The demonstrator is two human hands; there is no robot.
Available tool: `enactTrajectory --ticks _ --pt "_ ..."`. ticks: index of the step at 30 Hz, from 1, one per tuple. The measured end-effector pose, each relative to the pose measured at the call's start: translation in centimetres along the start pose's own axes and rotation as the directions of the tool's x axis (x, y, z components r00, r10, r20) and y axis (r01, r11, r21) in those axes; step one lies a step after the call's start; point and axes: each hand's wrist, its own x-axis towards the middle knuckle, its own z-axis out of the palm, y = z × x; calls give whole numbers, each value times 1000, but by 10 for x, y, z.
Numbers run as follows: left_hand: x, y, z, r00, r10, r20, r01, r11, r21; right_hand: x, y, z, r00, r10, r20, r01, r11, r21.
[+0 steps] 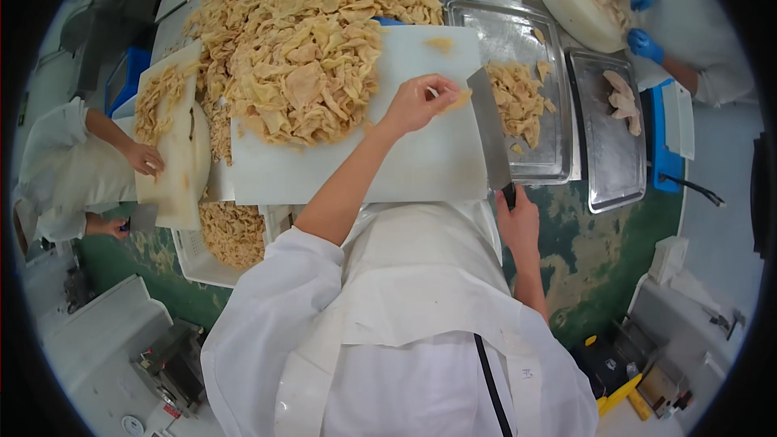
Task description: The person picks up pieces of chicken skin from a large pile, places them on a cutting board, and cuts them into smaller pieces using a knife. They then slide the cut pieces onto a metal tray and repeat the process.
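The left hand (421, 103) is over the white cutting board (429, 166), its thumb and fingertips drawn together and pinching 1 thin, yellowish piece of skin (461, 101). That piece lies at the tips of the left hand, on their right side, and beyond the right hand (520, 214), which is closed around the black handle of a broad knife (491, 129). The blade points away from the person along the board's right edge, with the piece just beside its upper part; whether the 2 touch, I cannot tell.

Another skin piece (439, 45) lies farther off, near the board's far edge. A large heap of similar pieces (307, 73) covers the board's left part and spreads beyond it, to the left of the left hand. To the right of the knife, a metal tray (538, 168) bears a smaller pile of skin (516, 101). A 2nd tray (611, 174) next to it carries 1 pale piece of meat (623, 101). 2 co-workers stand at the sides, the person on the right wearing blue gloves (645, 45).
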Motion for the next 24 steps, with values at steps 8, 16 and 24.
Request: enactTrajectory --ticks 8,16,24 --pt "-47 -41 0 806 589 56 -352 403 845 -7 -13 -12 1000 7 -20 -7 1000 20" --pt "-62 -55 -2 759 647 -65 -324 463 825 -26 -49 -24 988 -153 -20 154 985 81" --pt "-84 -37 -16 730 683 -21 -292 340 894 -29 -14 13 992 -90 84 97 992 -85"
